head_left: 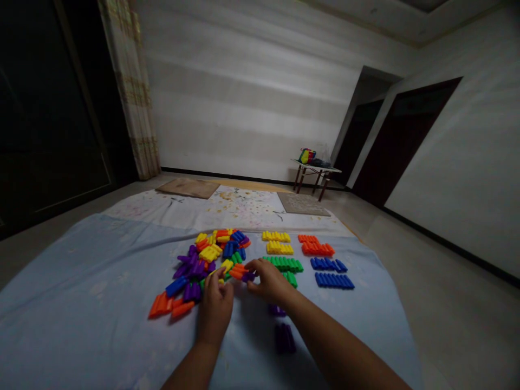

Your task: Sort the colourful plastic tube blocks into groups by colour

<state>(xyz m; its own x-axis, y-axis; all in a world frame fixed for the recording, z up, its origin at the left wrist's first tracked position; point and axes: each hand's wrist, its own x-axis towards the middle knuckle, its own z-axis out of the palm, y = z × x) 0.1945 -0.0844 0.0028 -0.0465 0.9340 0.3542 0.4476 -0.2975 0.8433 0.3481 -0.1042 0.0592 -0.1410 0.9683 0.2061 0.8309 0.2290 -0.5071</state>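
Note:
A mixed pile of colored plastic pieces (pixel 195 266) lies left of centre on the cloth. My left hand (pixel 217 303) is at the pile's near right edge, its fingers bent by a yellow piece (pixel 226 266); what they hold, if anything, is hidden. Just to the right, my right hand (pixel 266 281) has its thumb and fingers closed on a purple piece (pixel 248 277), beside orange pieces (pixel 238 271). Rows of yellow (pixel 277 236), green (pixel 286 264), orange (pixel 318 248) and blue pieces (pixel 334 280) lie on the right. Purple pieces (pixel 285 338) are nearer, partly below my right arm.
A pale blue cloth (pixel 101 325) covers the table, with a flowered cloth (pixel 244 208) beyond. Two flat mats, one brown (pixel 189 187) and one grey (pixel 303 203), lie at the far side. A small table (pixel 317 166) with bags stands by the wall.

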